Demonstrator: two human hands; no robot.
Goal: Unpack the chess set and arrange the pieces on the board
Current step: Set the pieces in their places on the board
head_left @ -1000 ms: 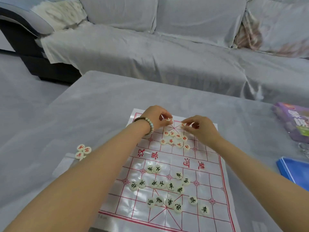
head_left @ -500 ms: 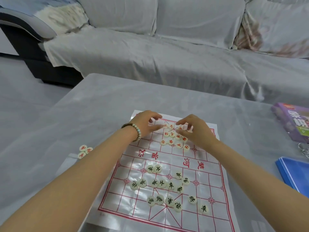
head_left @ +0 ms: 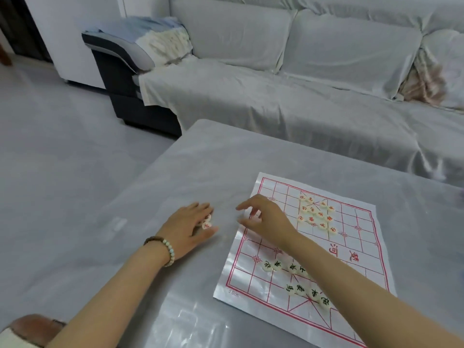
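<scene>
Head camera looks down on a table [head_left: 175,177] under a grey plastic sheet, with a sofa [head_left: 276,109] draped in pale cloth beyond it.

Furthest left is the left hand [head_left: 187,228], with a bead bracelet [head_left: 164,248] on its wrist. It lies low on the table, well off the board's left edge. Its fingers reach forward almost straight and its thumb sits underneath. A few loose pieces [head_left: 207,224] with red lettering show between thumb and fingers, touching them. Whether the hand grips these pieces or only rests on them cannot be told.

Just to the right, the right hand [head_left: 267,219] is over the left border of the xiangqi board [head_left: 351,249]. Its fingers are spread and curled, with the index finger pointing left past the edge. The fingertips are blurred, so it cannot be told whether they pinch a piece.

The board is a thin white sheet with a red grid, lying flat on the table. On its far half, red-lettered pieces [head_left: 316,214] sit bunched in a loose cluster. On its near half, dark-lettered pieces [head_left: 296,278] lie in two uneven rows, partly hidden by the right forearm. Crinkled clear plastic [head_left: 198,325] lies on the table near the bottom edge, left of the board.
</scene>
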